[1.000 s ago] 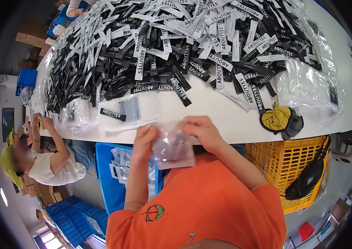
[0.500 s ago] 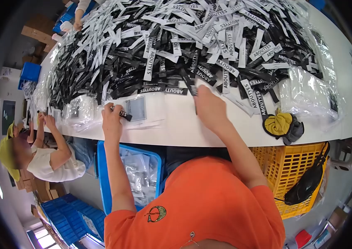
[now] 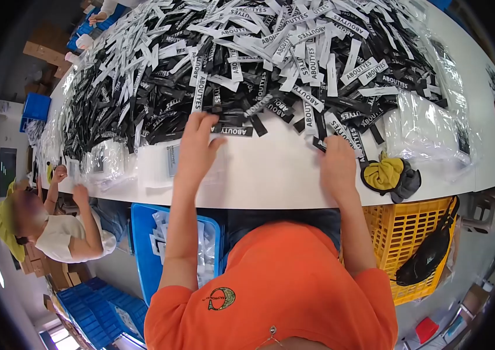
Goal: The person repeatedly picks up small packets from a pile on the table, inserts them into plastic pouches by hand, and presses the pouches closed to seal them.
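Observation:
A large heap of black and white strips (image 3: 160,87) printed "ABOUTYES" covers the far part of the table. My left hand (image 3: 196,149) reaches to the heap's near edge, thumb apart from the fingers, its fingertips over the black strips. Just right of those fingertips lies a black strip with white lettering (image 3: 236,131). My right hand (image 3: 339,166) is closed, pinching a black strip (image 3: 318,144) whose end shows at the fingertips. Flat clear bags (image 3: 157,166) lie left of my left hand, partly hidden by the wrist.
Clear plastic packs (image 3: 422,128) lie at the right, near a yellow and grey fabric bundle (image 3: 388,174). Below the white table (image 3: 265,181) stand a blue bin (image 3: 151,256) holding bags and a yellow crate (image 3: 396,233). A co-worker (image 3: 72,233) sits at the left.
My left hand has left the bags and moved up and right to the heap; the black strip it held is gone from it. My right hand has moved right and down from the heap.

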`<action>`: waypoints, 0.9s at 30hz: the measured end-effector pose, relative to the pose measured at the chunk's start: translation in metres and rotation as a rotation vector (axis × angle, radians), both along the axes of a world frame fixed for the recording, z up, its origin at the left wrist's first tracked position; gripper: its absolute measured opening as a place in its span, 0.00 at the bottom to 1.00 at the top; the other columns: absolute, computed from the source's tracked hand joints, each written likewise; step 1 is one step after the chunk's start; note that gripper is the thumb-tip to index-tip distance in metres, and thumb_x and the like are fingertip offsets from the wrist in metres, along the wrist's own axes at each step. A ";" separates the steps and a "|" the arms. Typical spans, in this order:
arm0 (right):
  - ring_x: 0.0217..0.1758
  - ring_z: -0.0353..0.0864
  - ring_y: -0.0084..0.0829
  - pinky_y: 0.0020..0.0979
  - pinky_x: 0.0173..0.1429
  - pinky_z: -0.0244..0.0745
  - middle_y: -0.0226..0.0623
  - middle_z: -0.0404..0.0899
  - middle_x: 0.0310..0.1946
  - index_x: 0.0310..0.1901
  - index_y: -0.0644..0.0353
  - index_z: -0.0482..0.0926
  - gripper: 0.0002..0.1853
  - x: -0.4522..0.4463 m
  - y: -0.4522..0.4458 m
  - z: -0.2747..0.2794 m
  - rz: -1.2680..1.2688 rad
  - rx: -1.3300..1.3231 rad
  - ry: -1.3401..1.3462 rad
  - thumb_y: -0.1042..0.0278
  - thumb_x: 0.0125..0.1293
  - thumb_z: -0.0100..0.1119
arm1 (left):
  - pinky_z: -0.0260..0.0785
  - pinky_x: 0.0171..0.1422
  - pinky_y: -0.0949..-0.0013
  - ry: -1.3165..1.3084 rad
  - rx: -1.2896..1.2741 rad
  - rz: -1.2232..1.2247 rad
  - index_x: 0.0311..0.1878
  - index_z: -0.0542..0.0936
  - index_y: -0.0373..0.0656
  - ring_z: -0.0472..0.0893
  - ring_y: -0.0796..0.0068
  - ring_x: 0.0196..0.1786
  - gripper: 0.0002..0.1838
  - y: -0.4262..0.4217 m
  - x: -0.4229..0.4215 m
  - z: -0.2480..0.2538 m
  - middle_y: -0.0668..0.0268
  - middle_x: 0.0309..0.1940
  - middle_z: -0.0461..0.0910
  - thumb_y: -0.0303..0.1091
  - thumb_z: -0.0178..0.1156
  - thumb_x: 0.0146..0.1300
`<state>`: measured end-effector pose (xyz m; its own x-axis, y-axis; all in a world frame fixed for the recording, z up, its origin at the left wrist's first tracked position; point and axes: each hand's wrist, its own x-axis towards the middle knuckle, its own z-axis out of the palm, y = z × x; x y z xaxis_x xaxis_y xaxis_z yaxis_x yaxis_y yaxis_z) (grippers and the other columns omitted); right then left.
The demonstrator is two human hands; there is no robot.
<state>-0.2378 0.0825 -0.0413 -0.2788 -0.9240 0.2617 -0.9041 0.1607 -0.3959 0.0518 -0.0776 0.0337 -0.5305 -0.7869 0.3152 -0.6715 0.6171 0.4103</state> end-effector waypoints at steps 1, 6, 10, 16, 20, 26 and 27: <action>0.40 0.77 0.41 0.40 0.47 0.71 0.42 0.76 0.36 0.47 0.62 0.72 0.11 -0.003 0.004 0.005 -0.046 -0.014 -0.118 0.71 0.69 0.61 | 0.71 0.63 0.55 -0.100 0.106 -0.004 0.55 0.80 0.41 0.76 0.51 0.59 0.31 -0.002 0.017 0.002 0.56 0.54 0.77 0.26 0.79 0.45; 0.34 0.68 0.16 0.22 0.38 0.64 0.23 0.73 0.32 0.46 0.61 0.72 0.07 0.028 0.007 0.024 -0.067 -0.226 -1.144 0.67 0.78 0.58 | 0.63 0.67 0.48 -0.325 0.245 0.166 0.58 0.78 0.47 0.68 0.49 0.65 0.40 -0.020 0.060 -0.025 0.60 0.58 0.71 0.35 0.83 0.36; 0.28 0.63 0.11 0.21 0.32 0.59 0.17 0.68 0.26 0.48 0.61 0.79 0.14 0.047 -0.003 0.014 -0.002 -0.157 -1.255 0.57 0.80 0.59 | 0.64 0.67 0.53 -0.218 0.234 0.119 0.56 0.77 0.46 0.68 0.51 0.64 0.38 -0.023 0.063 -0.024 0.61 0.56 0.72 0.34 0.83 0.38; 0.21 0.56 0.11 0.22 0.26 0.51 0.14 0.61 0.20 0.46 0.59 0.87 0.20 0.053 -0.018 0.037 -0.020 -0.069 -1.614 0.50 0.81 0.55 | 0.65 0.61 0.56 -0.200 0.122 0.118 0.44 0.79 0.43 0.74 0.55 0.56 0.25 -0.024 0.062 -0.020 0.64 0.49 0.77 0.35 0.81 0.43; 0.25 0.60 0.13 0.22 0.30 0.55 0.19 0.65 0.24 0.47 0.58 0.89 0.10 0.068 -0.016 0.042 0.120 -0.125 -1.179 0.64 0.77 0.62 | 0.63 0.60 0.59 -0.036 -0.065 0.079 0.38 0.80 0.44 0.77 0.61 0.47 0.16 -0.022 0.058 -0.004 0.68 0.35 0.79 0.34 0.77 0.51; 0.30 0.74 0.22 0.26 0.33 0.66 0.32 0.80 0.36 0.50 0.55 0.89 0.11 0.098 -0.026 0.062 0.292 -0.351 -0.961 0.75 0.67 0.70 | 0.72 0.37 0.74 0.297 0.164 0.079 0.45 0.82 0.38 0.82 0.75 0.30 0.04 0.032 0.025 0.043 0.62 0.30 0.84 0.22 0.63 0.69; 0.29 0.73 0.22 0.27 0.32 0.66 0.32 0.79 0.33 0.48 0.59 0.89 0.09 0.102 -0.030 0.060 0.338 -0.425 -0.984 0.75 0.66 0.71 | 0.72 0.38 0.74 0.343 0.229 0.056 0.46 0.81 0.38 0.82 0.76 0.31 0.04 0.043 0.017 0.044 0.63 0.29 0.84 0.22 0.63 0.70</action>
